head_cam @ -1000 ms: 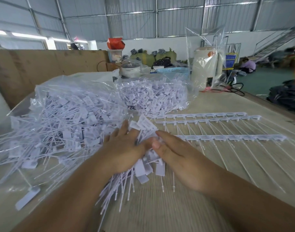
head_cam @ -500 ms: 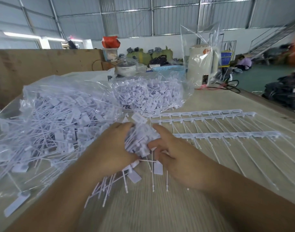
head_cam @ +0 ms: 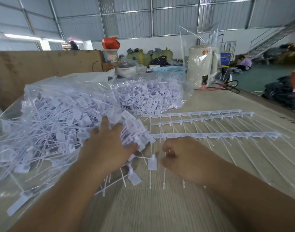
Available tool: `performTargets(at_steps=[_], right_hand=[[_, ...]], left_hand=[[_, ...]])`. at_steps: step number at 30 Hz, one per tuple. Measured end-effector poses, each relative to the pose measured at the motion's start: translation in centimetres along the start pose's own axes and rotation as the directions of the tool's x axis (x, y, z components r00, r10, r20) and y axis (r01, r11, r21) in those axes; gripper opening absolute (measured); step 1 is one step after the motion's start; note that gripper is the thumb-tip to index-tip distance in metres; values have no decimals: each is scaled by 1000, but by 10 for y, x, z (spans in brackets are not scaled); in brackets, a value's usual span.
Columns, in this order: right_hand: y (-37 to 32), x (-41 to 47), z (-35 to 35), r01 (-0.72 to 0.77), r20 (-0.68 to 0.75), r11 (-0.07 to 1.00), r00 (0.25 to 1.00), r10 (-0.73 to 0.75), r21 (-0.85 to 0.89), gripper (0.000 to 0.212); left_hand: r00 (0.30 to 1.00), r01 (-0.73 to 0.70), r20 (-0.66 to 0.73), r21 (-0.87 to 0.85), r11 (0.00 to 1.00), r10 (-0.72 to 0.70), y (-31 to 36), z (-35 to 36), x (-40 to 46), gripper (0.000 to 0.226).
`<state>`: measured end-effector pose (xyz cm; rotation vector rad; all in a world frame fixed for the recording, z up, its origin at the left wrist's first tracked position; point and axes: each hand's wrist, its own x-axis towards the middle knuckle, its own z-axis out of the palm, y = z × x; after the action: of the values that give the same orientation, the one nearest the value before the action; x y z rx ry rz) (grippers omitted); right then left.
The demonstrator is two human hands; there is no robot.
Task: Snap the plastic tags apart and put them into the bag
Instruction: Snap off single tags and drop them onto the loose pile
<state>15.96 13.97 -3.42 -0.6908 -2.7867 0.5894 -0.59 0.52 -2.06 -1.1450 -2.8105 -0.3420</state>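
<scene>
Since 0.5 s ago the left hand (head_cam: 108, 148), fingers spread, has pushed loose tags (head_cam: 135, 131) toward the bag (head_cam: 59, 114), while the right hand (head_cam: 180, 158) pinches thin tails beside it; light, springy, best gripped by heads.

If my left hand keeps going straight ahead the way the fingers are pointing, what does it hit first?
Probably the loose tags already under the left hand, then the big clear bag heaped with tags just beyond its fingertips. Depth is hard to judge from this one view.
</scene>
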Motion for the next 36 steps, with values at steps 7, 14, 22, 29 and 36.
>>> performTargets(at_steps=[7, 14, 22, 29, 36], right_hand=[[4, 1, -6, -34, -73, 999, 997, 33, -2, 15], [5, 3, -2, 24, -85, 998, 996, -29, -50, 39], [7, 3, 1, 18, -71, 996, 997, -24, -86, 40], [6, 1, -4, 2, -8, 995, 1000, -3, -99, 31], [6, 5, -10, -49, -80, 999, 995, 51, 18, 14]], left_hand=[[930, -165, -345, -89, 982, 125, 11, -7, -1, 58], [872, -274, -452, -133, 952, 188, 15, -3, -2, 60], [972, -196, -116, 94, 976, 206, 15, 11, 3, 54], [912, -338, -267, -55, 939, 313, 18, 10, 0, 17], [781, -536, -425, -78, 841, 458, 25, 10, -3, 22]])
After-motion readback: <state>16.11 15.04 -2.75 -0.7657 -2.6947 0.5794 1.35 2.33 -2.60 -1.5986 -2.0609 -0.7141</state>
